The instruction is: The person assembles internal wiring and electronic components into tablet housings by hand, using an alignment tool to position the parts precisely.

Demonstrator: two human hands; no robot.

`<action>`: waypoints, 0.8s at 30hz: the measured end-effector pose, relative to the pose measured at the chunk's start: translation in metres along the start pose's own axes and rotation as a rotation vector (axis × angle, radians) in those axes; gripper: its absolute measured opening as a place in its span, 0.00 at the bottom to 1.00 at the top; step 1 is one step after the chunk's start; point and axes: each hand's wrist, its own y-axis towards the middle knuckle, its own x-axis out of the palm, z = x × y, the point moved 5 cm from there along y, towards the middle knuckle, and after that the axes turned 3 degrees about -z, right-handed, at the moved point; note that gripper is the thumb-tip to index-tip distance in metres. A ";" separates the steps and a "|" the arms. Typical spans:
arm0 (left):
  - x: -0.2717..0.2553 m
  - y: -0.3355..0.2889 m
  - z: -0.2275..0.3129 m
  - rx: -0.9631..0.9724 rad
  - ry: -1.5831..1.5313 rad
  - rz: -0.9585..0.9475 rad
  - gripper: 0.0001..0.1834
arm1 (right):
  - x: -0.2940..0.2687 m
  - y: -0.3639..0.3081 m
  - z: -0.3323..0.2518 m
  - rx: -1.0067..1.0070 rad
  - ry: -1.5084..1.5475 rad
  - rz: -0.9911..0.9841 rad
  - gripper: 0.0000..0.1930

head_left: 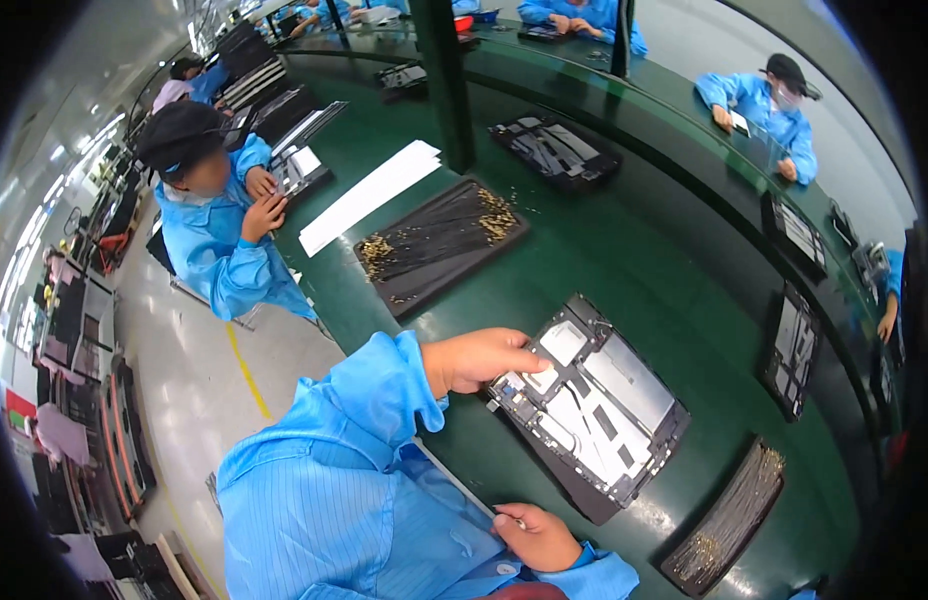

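Two hands at the opened tablet (589, 405): left hand (479, 358) fingertips steadying its corner; right hand (536, 538) near its lower edge, closed on a small tool (512, 518)

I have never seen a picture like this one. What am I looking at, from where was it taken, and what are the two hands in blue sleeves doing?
There is no machine here. A camera worn on a person's head looks down, and its wide lens bends the straight edges. The two blue sleeves belong to that person. The left hand touches the corner of an opened flat device, a black frame with white and grey parts inside, which lies on a green workbench. The right hand rests near the bench edge, closed on something small that I cannot identify. Further away lie a black tray of thin cables with gold ends, white sheets, and another black tray at lower right. Other workers in blue sit nearby.
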 end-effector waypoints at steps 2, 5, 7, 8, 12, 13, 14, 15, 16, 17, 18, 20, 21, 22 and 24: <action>-0.016 -0.008 0.017 0.209 0.599 0.237 0.18 | 0.003 0.011 -0.002 -0.015 -0.030 0.034 0.13; -0.036 -0.016 0.050 0.507 1.319 0.664 0.18 | 0.005 0.026 -0.003 -0.058 -0.036 0.130 0.13; -0.067 -0.022 0.073 0.643 1.479 1.064 0.17 | 0.007 0.035 -0.010 -0.112 0.007 0.205 0.14; -0.089 -0.026 0.075 0.669 1.515 1.263 0.15 | 0.009 0.038 -0.016 -0.111 0.003 0.199 0.14; -0.133 -0.014 0.063 0.486 1.561 1.261 0.09 | 0.007 0.043 -0.025 0.026 0.211 0.257 0.16; -0.137 -0.013 0.065 0.488 1.563 1.241 0.09 | 0.006 0.044 -0.024 0.057 0.292 0.280 0.16; -0.143 -0.009 0.068 0.462 1.516 1.162 0.09 | 0.005 0.048 -0.025 0.063 0.304 0.294 0.16; -0.145 -0.005 0.071 0.433 1.469 1.074 0.08 | 0.004 0.050 -0.026 0.057 0.319 0.292 0.17; -0.141 -0.009 0.078 0.445 1.508 1.121 0.09 | 0.004 0.051 -0.027 0.052 0.336 0.295 0.18; -0.142 -0.012 0.079 0.586 1.512 1.175 0.09 | 0.003 0.052 -0.031 0.078 0.334 0.273 0.18; -0.142 -0.017 0.079 0.728 1.507 1.229 0.10 | 0.002 0.053 -0.032 0.090 0.354 0.294 0.18; -0.156 -0.016 0.076 0.547 1.495 1.158 0.10 | 0.001 0.058 -0.035 0.077 0.333 0.250 0.18; -0.163 -0.013 0.075 0.533 1.461 1.101 0.10 | 0.000 0.058 -0.037 0.081 0.356 0.242 0.18; -0.161 -0.009 0.076 0.531 1.463 1.083 0.10 | -0.001 0.057 -0.036 0.087 0.367 0.253 0.18; -0.157 -0.010 0.080 0.513 1.372 1.061 0.11 | -0.005 0.057 -0.035 0.044 0.393 0.281 0.18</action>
